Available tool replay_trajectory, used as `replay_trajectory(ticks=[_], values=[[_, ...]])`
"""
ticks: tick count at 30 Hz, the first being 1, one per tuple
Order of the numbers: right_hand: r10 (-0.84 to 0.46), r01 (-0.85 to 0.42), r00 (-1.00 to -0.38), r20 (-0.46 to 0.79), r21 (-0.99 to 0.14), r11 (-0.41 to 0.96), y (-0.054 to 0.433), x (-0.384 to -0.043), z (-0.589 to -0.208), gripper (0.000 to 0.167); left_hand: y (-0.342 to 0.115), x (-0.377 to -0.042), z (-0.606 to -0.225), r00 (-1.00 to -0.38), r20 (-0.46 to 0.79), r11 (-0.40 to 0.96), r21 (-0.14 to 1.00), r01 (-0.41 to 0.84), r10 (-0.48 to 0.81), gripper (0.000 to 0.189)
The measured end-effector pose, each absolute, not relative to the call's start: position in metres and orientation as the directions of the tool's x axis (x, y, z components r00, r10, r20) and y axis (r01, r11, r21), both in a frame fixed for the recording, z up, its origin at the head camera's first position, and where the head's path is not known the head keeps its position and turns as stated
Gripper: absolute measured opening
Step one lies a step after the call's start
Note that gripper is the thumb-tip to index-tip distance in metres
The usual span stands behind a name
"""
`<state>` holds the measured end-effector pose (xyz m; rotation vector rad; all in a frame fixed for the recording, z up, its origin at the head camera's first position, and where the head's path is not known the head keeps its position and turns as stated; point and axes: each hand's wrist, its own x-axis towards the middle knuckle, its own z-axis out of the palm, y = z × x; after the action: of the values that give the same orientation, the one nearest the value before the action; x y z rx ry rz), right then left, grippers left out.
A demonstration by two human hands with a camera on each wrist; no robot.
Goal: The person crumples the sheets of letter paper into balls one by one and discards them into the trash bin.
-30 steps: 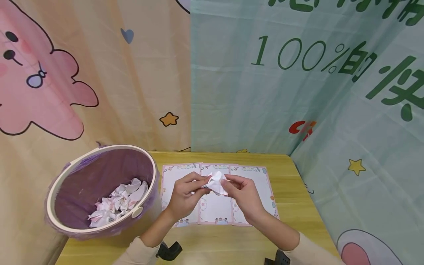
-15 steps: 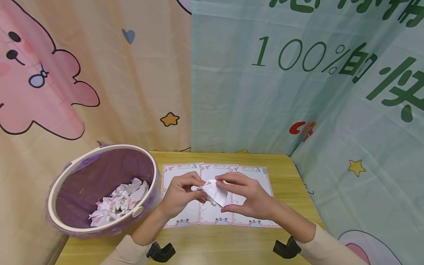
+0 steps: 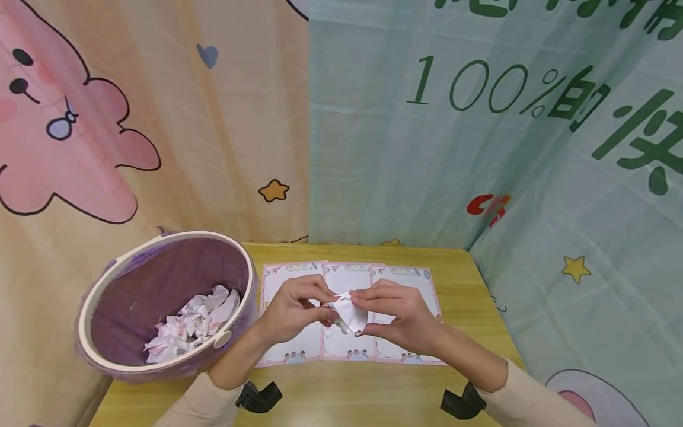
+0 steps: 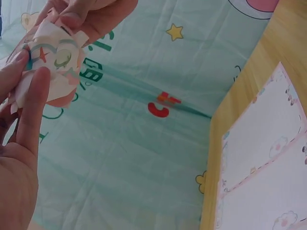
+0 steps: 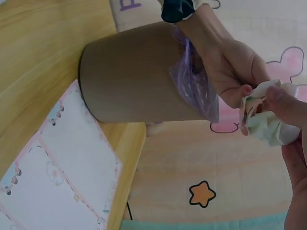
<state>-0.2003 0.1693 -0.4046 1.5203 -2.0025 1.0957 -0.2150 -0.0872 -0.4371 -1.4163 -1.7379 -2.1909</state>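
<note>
Your crumpled paper (image 3: 354, 315) is up off the table (image 3: 482, 308), over the middle sheet of three flat sheets (image 3: 347, 350). Left hand (image 3: 293, 308): thumb and fingers pinching its left side. Right hand (image 3: 402, 314): clamped on its right, fingers above, thumb below.

Room: wood runs from the sheets to the right edge, more on your near side; only a narrow strip at the far edge, curtain (image 3: 384, 190) just behind. Left is tightest: bucket (image 5: 134, 76) upright beside the left sheet, crumpled papers (image 3: 197, 323) inside.

Against half a second ago: your right fingers, then spread wider around the paper, have drawn in. Bucket and sheets unmoved.
</note>
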Motion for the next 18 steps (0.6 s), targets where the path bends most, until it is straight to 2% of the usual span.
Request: replay_trajectory(ticks=[3,9,11,14,16,18], values=[[-0.547,-0.917,-0.354,0.759,-0.397,0.043,0.165,-0.201,-0.412,0.042,-0.083,-0.212,-0.438,-0.613,0.652,-0.384,0.758,0.527,0.446,0.015],[-0.417,-0.926,-0.335,0.845,-0.377,-0.021,0.151,-0.202,-0.427,0.03,-0.076,-0.203,-0.445,-0.65,0.686,-0.366,0.726,0.582,0.326,0.013],[-0.37,-0.92,-0.356,0.858,-0.39,-0.02,0.146,-0.201,-0.431,0.027,-0.074,-0.2,-0.447,-0.657,0.694,-0.347,0.718,0.603,0.294,0.014],[-0.315,-0.889,-0.433,0.845,-0.458,-0.007,0.142,-0.197,-0.435,0.031,-0.071,-0.196,-0.451,-0.675,0.688,-0.319,0.724,0.612,0.267,0.018],[-0.301,-0.832,-0.526,0.796,-0.555,-0.014,0.14,-0.193,-0.436,0.034,-0.069,-0.194,-0.453,-0.69,0.674,-0.307,0.736,0.603,0.262,0.018],[-0.308,-0.743,-0.629,0.714,-0.669,-0.034,0.139,-0.19,-0.436,0.029,-0.07,-0.194,-0.454,-0.708,0.654,-0.292,0.755,0.588,0.267,0.018]])
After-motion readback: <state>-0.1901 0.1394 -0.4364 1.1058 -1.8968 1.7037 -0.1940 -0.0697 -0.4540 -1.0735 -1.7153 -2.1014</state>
